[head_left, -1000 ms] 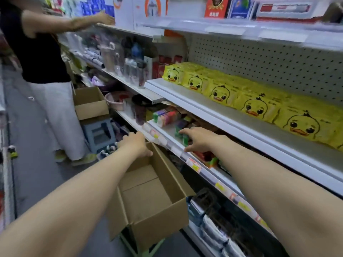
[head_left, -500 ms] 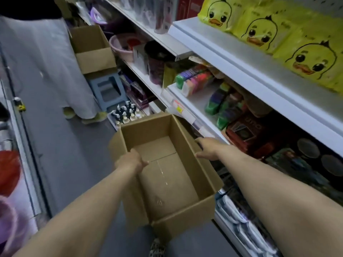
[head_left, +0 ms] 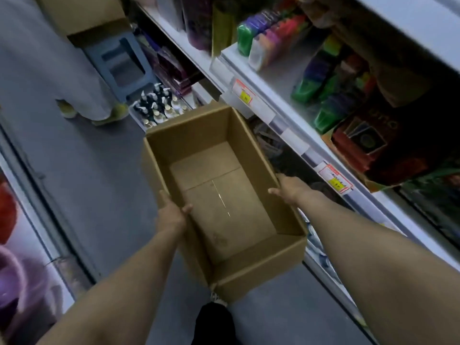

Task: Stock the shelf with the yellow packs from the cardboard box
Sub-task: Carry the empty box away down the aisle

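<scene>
Trouble could come from a few places now. The brown cardboard box (head_left: 249, 277) seems lifted off the floor, close beside the white metal shelf (head_left: 278, 78). It is empty inside, and no yellow packs show anywhere in view.

The left hand (head_left: 171, 215) grips the left wall, with the thumb inside and the fingers wrapped round the outside. The right hand (head_left: 290, 192) holds the right wall with its thumb hooked over the top edge. Its other fingers are mostly hidden.

Both hands pinch only thin walls, so I think the box could tip or slip if one hand lets go. The far right corner is very near the red and yellow price tag (head_left: 245, 94) on the shelf edge, so a swing could knock it.

A tray of small white bottles (head_left: 159, 105) sits on the floor by the far end, and another person's feet (head_left: 117, 113) stand near. A dropped box could hit them.
</scene>
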The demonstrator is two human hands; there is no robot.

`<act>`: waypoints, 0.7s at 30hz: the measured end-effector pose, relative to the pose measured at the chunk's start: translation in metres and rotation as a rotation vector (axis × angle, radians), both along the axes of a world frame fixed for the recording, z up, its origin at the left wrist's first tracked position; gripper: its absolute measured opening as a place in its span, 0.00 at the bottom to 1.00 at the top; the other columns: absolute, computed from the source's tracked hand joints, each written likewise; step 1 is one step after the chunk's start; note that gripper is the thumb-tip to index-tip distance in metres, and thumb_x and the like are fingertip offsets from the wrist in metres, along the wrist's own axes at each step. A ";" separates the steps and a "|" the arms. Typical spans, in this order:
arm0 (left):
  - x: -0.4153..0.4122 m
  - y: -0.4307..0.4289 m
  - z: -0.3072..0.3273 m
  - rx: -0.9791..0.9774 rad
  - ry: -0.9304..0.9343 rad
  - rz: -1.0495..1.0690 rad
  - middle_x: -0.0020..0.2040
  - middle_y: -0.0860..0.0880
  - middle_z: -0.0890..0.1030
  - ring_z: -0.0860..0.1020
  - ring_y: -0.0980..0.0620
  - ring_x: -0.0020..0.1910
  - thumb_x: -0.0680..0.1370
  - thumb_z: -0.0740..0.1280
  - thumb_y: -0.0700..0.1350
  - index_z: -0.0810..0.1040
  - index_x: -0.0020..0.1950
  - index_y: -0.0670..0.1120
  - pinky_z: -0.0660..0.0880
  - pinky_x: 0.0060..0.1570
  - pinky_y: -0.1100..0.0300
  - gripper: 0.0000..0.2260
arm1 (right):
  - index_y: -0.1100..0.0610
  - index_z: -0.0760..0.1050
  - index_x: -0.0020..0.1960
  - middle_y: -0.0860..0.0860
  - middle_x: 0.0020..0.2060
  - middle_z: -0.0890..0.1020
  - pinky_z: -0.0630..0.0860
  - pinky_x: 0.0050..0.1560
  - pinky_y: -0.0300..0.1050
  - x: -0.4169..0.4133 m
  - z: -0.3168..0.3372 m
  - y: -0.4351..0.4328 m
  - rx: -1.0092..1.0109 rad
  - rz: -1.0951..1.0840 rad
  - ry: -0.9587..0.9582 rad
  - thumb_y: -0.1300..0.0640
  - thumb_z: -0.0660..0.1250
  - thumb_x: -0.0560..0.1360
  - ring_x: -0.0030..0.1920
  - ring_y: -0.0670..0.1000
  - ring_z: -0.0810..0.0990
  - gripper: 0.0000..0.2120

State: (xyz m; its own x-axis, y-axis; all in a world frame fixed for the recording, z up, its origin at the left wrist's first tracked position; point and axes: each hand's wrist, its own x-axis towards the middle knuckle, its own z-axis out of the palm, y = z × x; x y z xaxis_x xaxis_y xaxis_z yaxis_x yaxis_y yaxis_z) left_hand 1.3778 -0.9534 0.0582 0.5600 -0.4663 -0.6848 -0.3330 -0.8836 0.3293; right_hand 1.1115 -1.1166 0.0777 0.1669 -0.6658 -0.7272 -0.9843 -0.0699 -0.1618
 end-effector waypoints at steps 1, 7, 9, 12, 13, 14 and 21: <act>-0.001 0.004 -0.007 -0.014 0.013 0.010 0.69 0.34 0.72 0.71 0.31 0.65 0.78 0.67 0.56 0.41 0.80 0.47 0.69 0.64 0.42 0.42 | 0.51 0.63 0.75 0.58 0.62 0.78 0.74 0.63 0.57 -0.001 -0.004 0.000 -0.005 -0.016 -0.010 0.44 0.63 0.80 0.61 0.61 0.78 0.27; -0.004 0.026 -0.041 -0.098 0.071 0.137 0.61 0.41 0.79 0.78 0.36 0.57 0.78 0.68 0.50 0.69 0.71 0.46 0.77 0.54 0.47 0.23 | 0.43 0.65 0.75 0.58 0.62 0.79 0.74 0.59 0.51 -0.016 -0.013 0.021 -0.075 -0.067 -0.045 0.50 0.63 0.81 0.60 0.61 0.78 0.23; -0.011 0.034 -0.033 -0.123 0.097 0.150 0.60 0.41 0.79 0.78 0.36 0.56 0.79 0.67 0.48 0.71 0.69 0.46 0.77 0.54 0.43 0.19 | 0.42 0.67 0.73 0.57 0.61 0.80 0.73 0.57 0.49 -0.025 -0.011 0.040 -0.072 -0.100 -0.077 0.52 0.64 0.80 0.60 0.60 0.78 0.22; -0.023 0.056 -0.019 -0.120 0.140 0.129 0.60 0.41 0.79 0.78 0.36 0.53 0.80 0.65 0.48 0.71 0.70 0.47 0.79 0.50 0.42 0.18 | 0.42 0.70 0.71 0.55 0.61 0.80 0.72 0.56 0.46 -0.046 -0.007 0.075 -0.054 -0.150 -0.115 0.52 0.65 0.80 0.60 0.58 0.78 0.20; -0.030 0.066 -0.013 -0.119 0.155 0.106 0.59 0.40 0.79 0.79 0.36 0.52 0.81 0.65 0.48 0.70 0.70 0.46 0.80 0.47 0.43 0.18 | 0.42 0.70 0.71 0.55 0.62 0.80 0.72 0.57 0.46 -0.057 -0.003 0.091 -0.047 -0.165 -0.117 0.52 0.65 0.80 0.61 0.57 0.77 0.20; -0.035 0.072 -0.009 -0.102 0.167 0.085 0.59 0.40 0.78 0.79 0.37 0.50 0.81 0.64 0.48 0.70 0.70 0.46 0.80 0.43 0.46 0.18 | 0.42 0.70 0.71 0.54 0.63 0.79 0.71 0.59 0.46 -0.065 -0.001 0.102 -0.040 -0.177 -0.117 0.52 0.65 0.80 0.62 0.57 0.77 0.20; -0.104 0.140 0.016 -0.063 0.295 -0.012 0.57 0.38 0.79 0.79 0.35 0.52 0.81 0.65 0.48 0.74 0.65 0.43 0.79 0.44 0.44 0.15 | 0.49 0.74 0.69 0.55 0.65 0.78 0.72 0.61 0.48 -0.157 0.035 0.213 -0.028 -0.174 -0.010 0.52 0.64 0.79 0.64 0.57 0.75 0.18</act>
